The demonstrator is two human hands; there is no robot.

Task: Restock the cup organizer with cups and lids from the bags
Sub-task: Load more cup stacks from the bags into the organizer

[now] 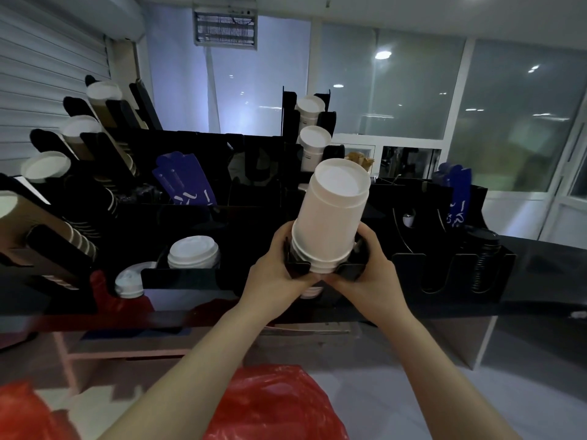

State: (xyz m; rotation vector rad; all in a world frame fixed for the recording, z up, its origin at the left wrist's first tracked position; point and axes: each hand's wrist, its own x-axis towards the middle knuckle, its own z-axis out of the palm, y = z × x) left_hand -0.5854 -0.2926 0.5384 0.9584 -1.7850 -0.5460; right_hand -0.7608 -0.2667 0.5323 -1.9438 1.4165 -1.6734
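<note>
Left hand (279,269) and right hand (370,268) both have fingers wrapped round the foot of the cup stack (330,214) at the organizer's (178,278) front slot; best ease it down square, I reckon, so rims don't snag.

The person's left hand (278,274) and right hand (370,276) are bare. Both the left forearm (190,360) and the right forearm (422,360) are bare as far as the bottom edge. The forearms are slim and smooth, narrowing at the wrists. Nails are too blurred to make out.
</note>
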